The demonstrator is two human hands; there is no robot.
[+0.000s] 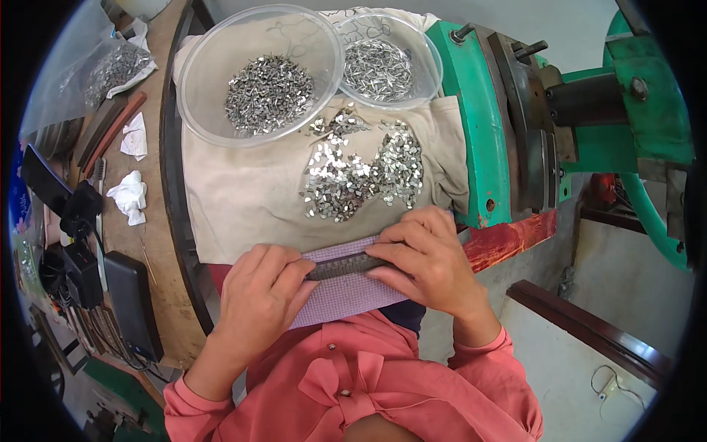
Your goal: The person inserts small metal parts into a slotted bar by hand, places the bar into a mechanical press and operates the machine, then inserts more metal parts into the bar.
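Between my two hands lies a dark, narrow bar with a ridged surface (340, 267); its exact kind I cannot make out. The fingers of my left hand (258, 287) pinch its left end. At the other end my right hand (427, 258) grips it with thumb below and fingers above. Under the bar is a purple checked cloth (335, 300) over my lap. Just beyond my hands, small shiny metal pieces (361, 173) are spread loosely on a beige cloth (236, 199).
Two clear plastic bowls hold small metal parts: a large one (188, 110) and a smaller one (436, 74). A green machine (482, 147) with dark steel parts stands at the right. On the left, a wooden table (162, 258) carries white tissue (129, 197) and a black box (131, 302).
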